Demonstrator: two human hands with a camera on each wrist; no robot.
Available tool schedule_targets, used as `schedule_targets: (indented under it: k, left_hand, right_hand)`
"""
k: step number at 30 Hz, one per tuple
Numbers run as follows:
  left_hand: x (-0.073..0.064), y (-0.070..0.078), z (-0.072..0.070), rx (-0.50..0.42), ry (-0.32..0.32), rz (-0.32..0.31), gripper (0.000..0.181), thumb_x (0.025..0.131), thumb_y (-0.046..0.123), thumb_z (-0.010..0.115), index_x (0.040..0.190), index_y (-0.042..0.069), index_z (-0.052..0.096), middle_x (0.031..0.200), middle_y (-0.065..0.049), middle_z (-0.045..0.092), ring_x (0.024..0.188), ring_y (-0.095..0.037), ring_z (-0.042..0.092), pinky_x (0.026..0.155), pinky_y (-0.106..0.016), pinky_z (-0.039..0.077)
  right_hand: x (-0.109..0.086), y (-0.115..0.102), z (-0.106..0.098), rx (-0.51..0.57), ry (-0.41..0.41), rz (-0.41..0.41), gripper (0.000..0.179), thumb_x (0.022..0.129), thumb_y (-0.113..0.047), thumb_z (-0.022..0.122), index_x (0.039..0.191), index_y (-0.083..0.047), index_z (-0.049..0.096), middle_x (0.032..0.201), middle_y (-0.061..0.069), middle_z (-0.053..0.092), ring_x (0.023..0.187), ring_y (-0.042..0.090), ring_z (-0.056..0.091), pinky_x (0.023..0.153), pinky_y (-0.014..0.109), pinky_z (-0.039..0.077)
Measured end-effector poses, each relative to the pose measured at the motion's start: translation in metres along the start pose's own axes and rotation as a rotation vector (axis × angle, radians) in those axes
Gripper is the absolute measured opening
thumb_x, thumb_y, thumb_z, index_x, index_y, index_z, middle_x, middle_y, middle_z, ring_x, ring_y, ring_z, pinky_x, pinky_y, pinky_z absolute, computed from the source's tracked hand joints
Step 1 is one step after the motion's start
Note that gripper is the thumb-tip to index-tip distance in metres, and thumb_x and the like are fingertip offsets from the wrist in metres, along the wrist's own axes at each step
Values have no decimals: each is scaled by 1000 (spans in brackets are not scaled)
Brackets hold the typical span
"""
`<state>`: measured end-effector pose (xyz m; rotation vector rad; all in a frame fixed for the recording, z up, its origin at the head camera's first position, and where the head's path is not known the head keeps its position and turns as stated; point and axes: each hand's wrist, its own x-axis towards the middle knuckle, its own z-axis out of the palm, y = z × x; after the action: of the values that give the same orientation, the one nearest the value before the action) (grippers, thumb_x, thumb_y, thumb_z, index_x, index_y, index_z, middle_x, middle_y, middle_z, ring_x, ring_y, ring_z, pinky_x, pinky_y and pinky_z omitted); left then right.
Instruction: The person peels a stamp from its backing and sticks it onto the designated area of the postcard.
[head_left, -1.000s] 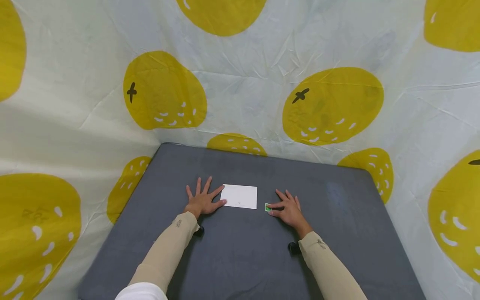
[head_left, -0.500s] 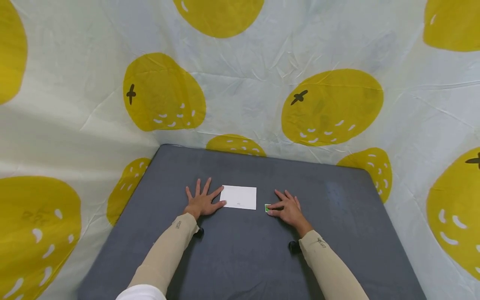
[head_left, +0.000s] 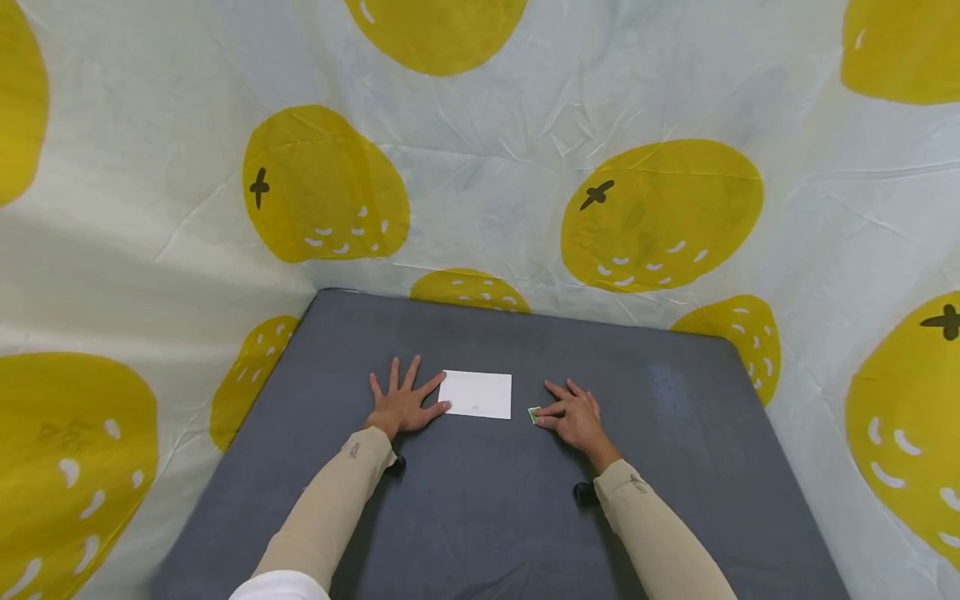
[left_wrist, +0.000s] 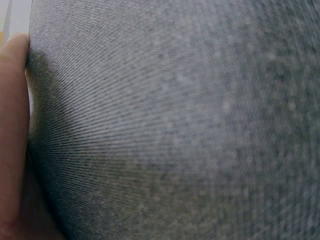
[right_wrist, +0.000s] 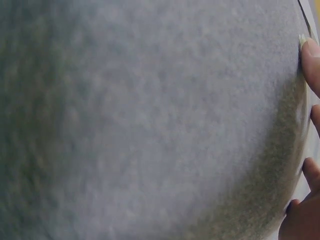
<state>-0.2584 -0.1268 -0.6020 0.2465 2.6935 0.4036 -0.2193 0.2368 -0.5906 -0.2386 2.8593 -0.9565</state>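
A white rectangular card (head_left: 476,395) with small print near its lower edge lies on the grey surface in the head view. My left hand (head_left: 400,409) rests flat with fingers spread, its thumb and index fingertips at the card's left edge. To the right of the card, my right hand (head_left: 575,421) pinches a small green stamp-like piece with a white border (head_left: 534,414) between thumb and index finger. The other right fingers are spread outward. In the left wrist view the thumb (left_wrist: 12,120) shows at the left edge; the right wrist view catches fingertips (right_wrist: 311,65) at its right edge.
Dark grey fabric covers the table (head_left: 465,500). A white curtain (head_left: 487,200) with large yellow fruit prints hangs behind it and at both sides. Each wrist carries a small black camera, such as the right wrist camera (head_left: 586,494).
The small green piece has turned and tilted slightly in my right fingers, showing less green. My right hand shifts slightly left; the left hand stays at the card.
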Motion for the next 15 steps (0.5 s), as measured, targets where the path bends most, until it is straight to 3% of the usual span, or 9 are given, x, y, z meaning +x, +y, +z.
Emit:
schedule_targets:
  k: [9,15]
  left_hand:
    - [-1,0,0,-11,-14,5,80,95,84,36,164,50,16,177,0,-16,157,-41,-33,111,-78,-30]
    - [-10,3,-9,3,17,15,76,99,77,40,165,45,21,178,-6,-7,160,-45,-22,115,-81,-21]
  right_hand:
    - [-1,0,7,53,34,1,9,87,-22,83,93,-17,87,155,9,58,158,46,28,124,74,3]
    - [4,-4,2,197,82,-2,12,89,-16,81,96,-7,85,153,14,58,157,48,29,124,76,2]
